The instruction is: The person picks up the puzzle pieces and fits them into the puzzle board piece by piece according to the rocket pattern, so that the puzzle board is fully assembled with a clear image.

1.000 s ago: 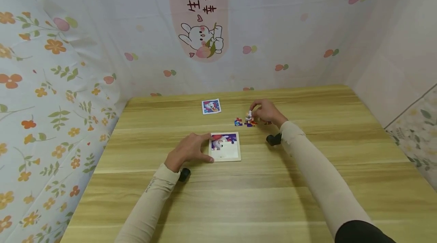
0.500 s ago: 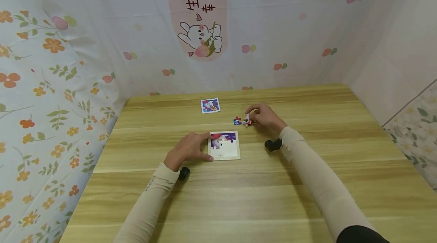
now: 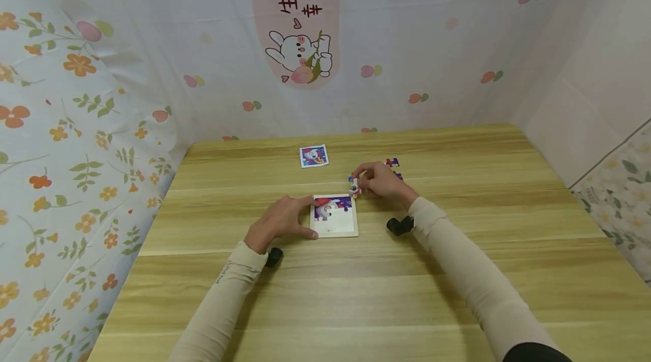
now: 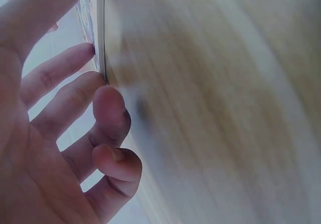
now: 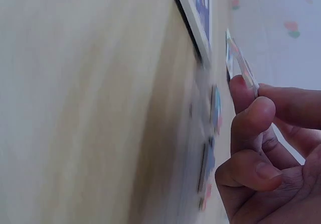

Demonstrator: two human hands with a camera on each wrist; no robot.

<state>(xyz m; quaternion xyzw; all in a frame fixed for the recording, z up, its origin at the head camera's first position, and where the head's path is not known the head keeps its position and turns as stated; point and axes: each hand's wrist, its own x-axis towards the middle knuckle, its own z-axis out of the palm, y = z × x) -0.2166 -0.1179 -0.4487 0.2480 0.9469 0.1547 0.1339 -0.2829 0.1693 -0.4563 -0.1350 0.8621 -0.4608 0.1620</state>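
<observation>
My left hand (image 3: 282,219) holds the left side of a square jigsaw puzzle tray (image 3: 337,235), index finger at its upper left corner and thumb at the lower left. In the left wrist view, fingertips of the left hand (image 4: 60,128) meet the tray's edge. Joined pieces (image 3: 325,208) fill the tray's top and left part; its lower right shows white. My right hand (image 3: 382,181) pinches a puzzle piece (image 3: 355,187) between thumb and fingers, just off the tray's upper right corner. In the right wrist view the held piece (image 5: 243,66) is seen edge-on, raised above the table.
Loose puzzle pieces (image 3: 393,162) lie behind the right hand, partly hidden by it. A small picture card (image 3: 314,156) rests farther back on the wooden table (image 3: 325,305). A patterned cloth (image 3: 407,40) hangs behind the table.
My right hand has picked up the puzzle piece and carried it left and nearer, toward the tray, uncovering loose pieces behind it. My left hand stays at the tray.
</observation>
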